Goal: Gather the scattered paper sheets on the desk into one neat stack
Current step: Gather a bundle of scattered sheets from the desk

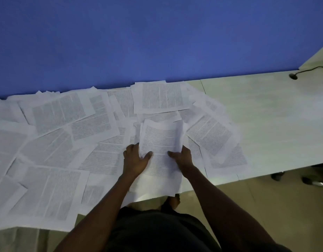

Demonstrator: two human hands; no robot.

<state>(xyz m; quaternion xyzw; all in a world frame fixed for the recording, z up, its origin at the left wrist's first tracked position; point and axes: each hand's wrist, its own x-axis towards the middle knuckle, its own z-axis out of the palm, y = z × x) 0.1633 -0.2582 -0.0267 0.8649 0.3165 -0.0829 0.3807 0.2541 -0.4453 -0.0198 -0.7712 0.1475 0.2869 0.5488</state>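
Two bare hands hold one small bundle of sheets (161,142) above the worktop's near edge. Left hand (134,160): grip closed on the bundle's left side, thumb on top. Right hand (182,157): grip closed on its right side, thumb on top. Worktop (275,110), pale: many loose printed sheets (66,128) overlapping, spread from the left end past the middle, several overhanging the near edge. One sheet (160,97) lies at the far edge against the blue wall (139,37). Dark cable (306,70) at the far right corner.
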